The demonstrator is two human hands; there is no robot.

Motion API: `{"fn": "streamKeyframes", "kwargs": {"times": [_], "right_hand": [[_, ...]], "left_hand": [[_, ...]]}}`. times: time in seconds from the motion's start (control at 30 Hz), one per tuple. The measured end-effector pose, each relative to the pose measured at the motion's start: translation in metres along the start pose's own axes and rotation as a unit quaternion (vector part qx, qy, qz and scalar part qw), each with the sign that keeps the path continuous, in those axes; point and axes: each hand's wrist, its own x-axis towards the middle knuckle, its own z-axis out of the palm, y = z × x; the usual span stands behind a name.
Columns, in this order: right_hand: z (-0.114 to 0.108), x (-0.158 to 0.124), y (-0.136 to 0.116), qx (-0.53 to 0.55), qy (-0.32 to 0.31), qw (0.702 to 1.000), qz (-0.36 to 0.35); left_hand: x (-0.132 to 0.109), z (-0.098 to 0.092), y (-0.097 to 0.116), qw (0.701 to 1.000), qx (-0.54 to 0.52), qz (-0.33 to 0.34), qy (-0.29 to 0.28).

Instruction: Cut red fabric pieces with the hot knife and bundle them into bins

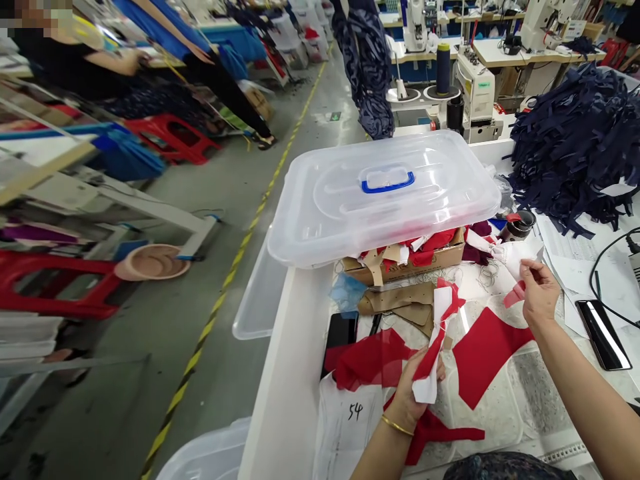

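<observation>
Through the head camera I look over a garment workshop, with a grey concrete floor (120,280) and a yellow-and-black tape line (220,313) running along it. Sewing machines (475,87) stand on tables at the far end. On the left, a co-worker (75,63) in dark clothes works at a separate table, near a red plastic stool (173,137).

Right in front of me is the white table (295,373), its long edge running up the frame. The largest thing on it is a heap of navy fabric strips (570,140) at the far right. A clear plastic lid (383,193) with a blue handle (387,182) lies tilted across a cardboard box (405,260) holding red and white offcuts.

Nearer me are red fabric panels (483,357), tan paper patterns (395,300), a sheet marked 54 (350,417) and, to the right, a black phone (603,333).

Above the panels, the left grip (413,393), a gold bangle (397,425) on its wrist, is clamped on a white-and-red fabric piece (433,347). The right grip (539,290) is pinched together on a small red scrap (515,295), held well apart from the left, over the table.
</observation>
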Motion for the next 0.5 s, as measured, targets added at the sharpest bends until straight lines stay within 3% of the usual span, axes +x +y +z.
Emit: {"fn": "streamKeyframes", "kwargs": {"times": [0.13, 0.27, 0.37, 0.5], "right_hand": [[-0.013, -0.003, -0.01, 0.042, 0.074, 0.996, -0.001], [-0.022, -0.003, -0.012, 0.072, 0.103, 0.992, 0.013], [-0.026, -0.001, -0.011, 0.095, 0.108, 0.989, 0.028], [-0.028, -0.002, -0.009, 0.121, 0.102, 0.986, 0.048]], "left_hand": [[-0.001, -0.01, 0.0, 0.991, -0.03, -0.058, -0.12], [-0.004, -0.02, -0.004, 0.971, -0.073, -0.054, -0.22], [-0.006, -0.021, -0.005, 0.968, -0.075, -0.048, -0.236], [-0.008, -0.017, -0.002, 0.974, -0.061, -0.051, -0.214]]}}
